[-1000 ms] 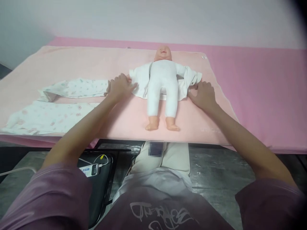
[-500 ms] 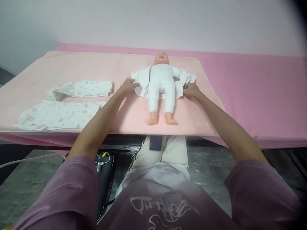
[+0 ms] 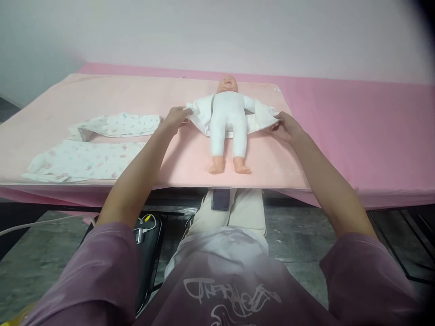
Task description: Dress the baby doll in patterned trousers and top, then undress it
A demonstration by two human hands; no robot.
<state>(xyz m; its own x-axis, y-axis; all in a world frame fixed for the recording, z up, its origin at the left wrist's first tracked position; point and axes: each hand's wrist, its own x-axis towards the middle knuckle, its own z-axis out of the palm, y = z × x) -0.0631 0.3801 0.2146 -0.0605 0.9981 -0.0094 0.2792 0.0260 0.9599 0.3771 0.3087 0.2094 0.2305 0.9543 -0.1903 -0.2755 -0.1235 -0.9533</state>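
A baby doll (image 3: 229, 108) with a white cloth body lies face up, its feet toward me. Its arms are in the sleeves of a small white jacket (image 3: 203, 113), which is spread open behind its body. My left hand (image 3: 177, 117) pinches the jacket's left front edge beside the sleeve end. On the other side my right hand (image 3: 286, 127) holds the right front edge between thumb and fingers, and that panel is stretched outward. The doll's own hands are hidden.
Two printed white garments lie at the left, a folded one (image 3: 118, 124) behind a wider one (image 3: 84, 158). They rest on a peach sheet (image 3: 183, 170) over a pink cover (image 3: 356, 136). Below the near edge is a black case (image 3: 149, 258) with a white cable.
Both hands have moved slightly up and outward with the jacket's front edges. The right panel was bunched and is now pulled out flatter; the left one is drawn taut.
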